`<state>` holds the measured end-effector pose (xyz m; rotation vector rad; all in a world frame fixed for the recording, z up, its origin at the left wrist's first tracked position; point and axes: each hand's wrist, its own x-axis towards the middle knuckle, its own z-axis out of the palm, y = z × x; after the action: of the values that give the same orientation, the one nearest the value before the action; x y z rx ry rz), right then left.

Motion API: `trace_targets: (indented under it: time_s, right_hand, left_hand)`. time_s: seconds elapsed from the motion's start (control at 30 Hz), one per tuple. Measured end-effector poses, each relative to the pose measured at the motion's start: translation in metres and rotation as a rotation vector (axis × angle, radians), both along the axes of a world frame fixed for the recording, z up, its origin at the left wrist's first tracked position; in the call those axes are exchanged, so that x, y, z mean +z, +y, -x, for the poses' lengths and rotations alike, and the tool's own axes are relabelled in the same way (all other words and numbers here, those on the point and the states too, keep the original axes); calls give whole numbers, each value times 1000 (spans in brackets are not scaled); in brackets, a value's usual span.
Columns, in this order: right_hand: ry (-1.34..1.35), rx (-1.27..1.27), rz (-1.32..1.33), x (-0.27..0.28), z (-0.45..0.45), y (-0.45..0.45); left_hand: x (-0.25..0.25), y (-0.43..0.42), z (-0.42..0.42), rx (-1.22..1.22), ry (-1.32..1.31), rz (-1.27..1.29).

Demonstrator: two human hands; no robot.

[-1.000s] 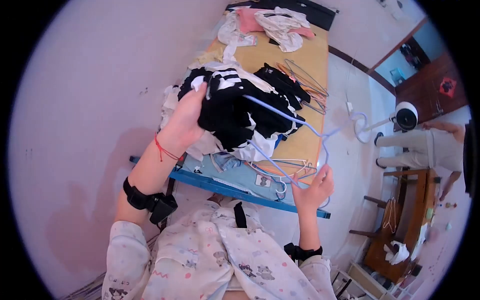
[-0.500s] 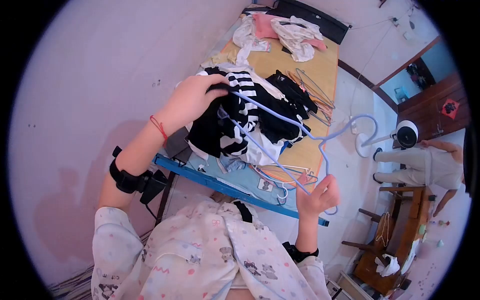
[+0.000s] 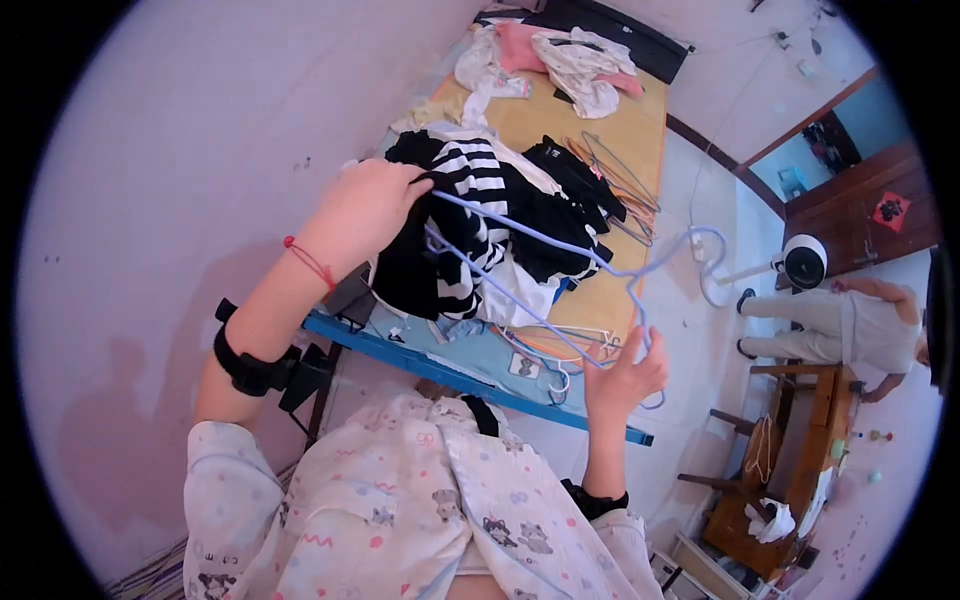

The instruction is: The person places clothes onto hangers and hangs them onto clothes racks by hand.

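Observation:
A periwinkle-blue clothes hanger stretches between my hands, its hook pointing right. My left hand, with a red cord at the wrist, is closed at the hanger's far end and pinches black cloth there. The cloth belongs to a black garment with white stripes, which hangs over the clothes on the bed. Part of the hanger's left end is hidden by this cloth and my fingers. My right hand grips the hanger's other end near the bed's front corner.
On the bed lie black clothes, several loose hangers and a pink pillow. A blue edge runs along the front. To the right are a white fan, a person and a wooden chair.
My left hand has moved slightly left and down with the cloth and hanger end. My right hand has shifted slightly left and up, its fingers looser. The person's arm has moved.

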<state>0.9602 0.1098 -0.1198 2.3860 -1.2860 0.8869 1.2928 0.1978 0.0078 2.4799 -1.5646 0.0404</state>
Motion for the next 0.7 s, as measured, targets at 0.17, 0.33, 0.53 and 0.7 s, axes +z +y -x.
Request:
trace_targets:
  time_s: [0.17,0.33,0.53,0.7]
  right_hand:
    - [-206,-109,-75,24,-11,-4]
    - [-100,-113,-30,14,6,-9]
    - [-22,26,-9,-2,32,2]
    - [-54,44,-28,-3,26,4]
  left_hand:
    - [-23,5,-24,-195,-168,144]
    - [-20,4,-40,120,1060,285]
    - [-29,10,-61,175,1487,595]
    - [-14,7,-41,67,1642,608]
